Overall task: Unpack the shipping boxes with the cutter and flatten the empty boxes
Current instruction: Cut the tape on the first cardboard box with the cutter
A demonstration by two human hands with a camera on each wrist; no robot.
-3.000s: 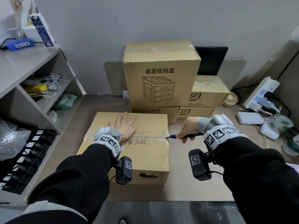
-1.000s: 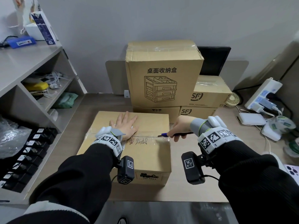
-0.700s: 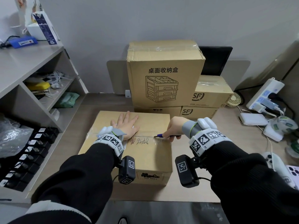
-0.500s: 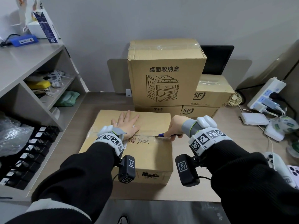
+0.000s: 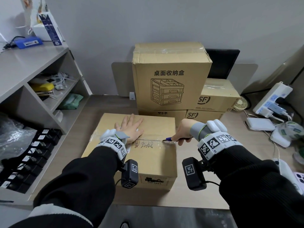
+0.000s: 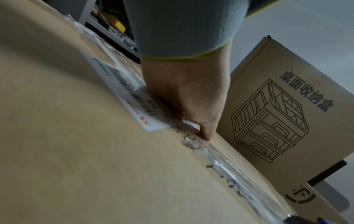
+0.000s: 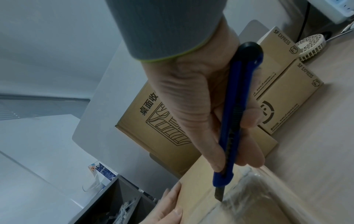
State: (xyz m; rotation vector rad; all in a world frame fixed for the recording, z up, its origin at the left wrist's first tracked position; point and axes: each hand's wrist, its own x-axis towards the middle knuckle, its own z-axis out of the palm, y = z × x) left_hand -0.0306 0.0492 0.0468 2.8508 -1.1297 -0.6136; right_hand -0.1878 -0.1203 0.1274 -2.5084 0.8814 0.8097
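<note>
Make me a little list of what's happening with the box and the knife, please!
front box: cardboard box, taped shut along its top seam
left hand: pressed flat on the box top, fingers spread
right hand: grips the blue cutter
blade: tip on the taped seam near the box's right edge
behind: stacked boxes, unopened

Your closed brown cardboard box (image 5: 153,162) sits on the tan desk (image 5: 202,195) right before you, your left hand (image 5: 131,129) flat on its top and your right hand (image 5: 182,130) at its right edge, holding the blue plastic cutter (image 7: 234,118) on the taped seam. Behind it stands a tall cardboard box with a drawer drawing (image 5: 169,79) atop flat cardboard boxes (image 5: 205,115); grey open shelves (image 5: 32,76) stand to your left, a white power strip (image 5: 273,99) far right
</note>
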